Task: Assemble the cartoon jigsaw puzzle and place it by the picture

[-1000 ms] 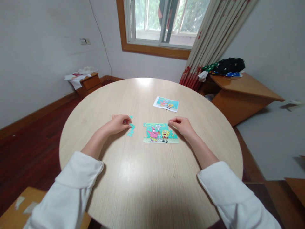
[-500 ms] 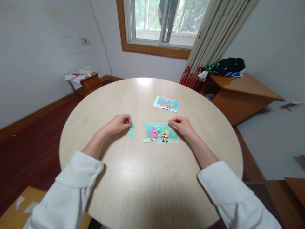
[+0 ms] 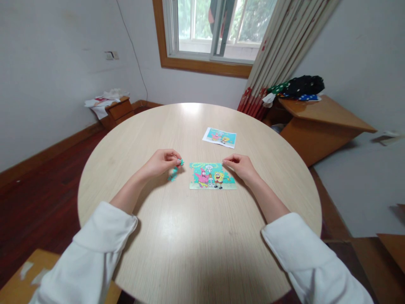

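Note:
A partly joined cartoon jigsaw puzzle (image 3: 207, 179) lies flat on the round table, with gaps along its right side. My left hand (image 3: 162, 162) pinches a small teal puzzle piece (image 3: 180, 162) just left of the puzzle, raised off the table. Below that hand, several loose teal pieces (image 3: 172, 174) lie in a group, partly hidden by the fingers. My right hand (image 3: 239, 164) has thumb and forefinger pinched together at the puzzle's upper right edge; whatever is between the fingertips is too small or hidden to make out.
A paper print (image 3: 219, 137) of the same cartoon picture lies behind the puzzle on the round table (image 3: 196, 236). Beyond the table's right edge, a tilted wooden cabinet (image 3: 325, 126) bears dark cloths (image 3: 303, 87). A small wooden stand (image 3: 119, 111) is at the far left.
My left hand has lifted a teal puzzle piece from the loose group and moved right, towards the puzzle. My right hand stays at the puzzle's upper right edge.

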Demonstrator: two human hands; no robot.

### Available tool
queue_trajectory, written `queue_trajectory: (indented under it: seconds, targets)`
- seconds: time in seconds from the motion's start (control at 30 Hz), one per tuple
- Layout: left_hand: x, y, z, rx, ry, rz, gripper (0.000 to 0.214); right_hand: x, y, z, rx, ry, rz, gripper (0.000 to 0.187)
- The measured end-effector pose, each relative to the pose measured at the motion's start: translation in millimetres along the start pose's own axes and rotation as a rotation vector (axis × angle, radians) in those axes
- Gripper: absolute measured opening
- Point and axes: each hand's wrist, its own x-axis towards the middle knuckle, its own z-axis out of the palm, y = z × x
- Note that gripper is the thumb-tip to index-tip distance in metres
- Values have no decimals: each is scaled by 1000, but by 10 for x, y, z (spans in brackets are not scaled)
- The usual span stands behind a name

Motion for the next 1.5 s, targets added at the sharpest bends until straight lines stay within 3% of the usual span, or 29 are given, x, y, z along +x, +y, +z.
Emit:
queue_trajectory:
  seconds: [0.2, 0.5, 0.93, 1.3, 1.5]
  targets:
    - [-31, 60, 25, -52, -55, -66, 12, -13, -22, 3, 9, 5, 9, 22]
    - [-36, 82, 60, -14, -56, -50, 9, -20, -37, 5, 6, 0, 19, 20]
    - [-42, 55, 73, -170, -133, -55, 14, 12, 21, 4, 4, 8, 2, 21]
    - [-36, 68, 181, -81, -200, -77, 20, 5, 38, -21, 3, 0, 5, 21]
    - [-19, 53, 257, -44, -199, -81, 11, -2, 4, -8, 17, -3, -1, 19]
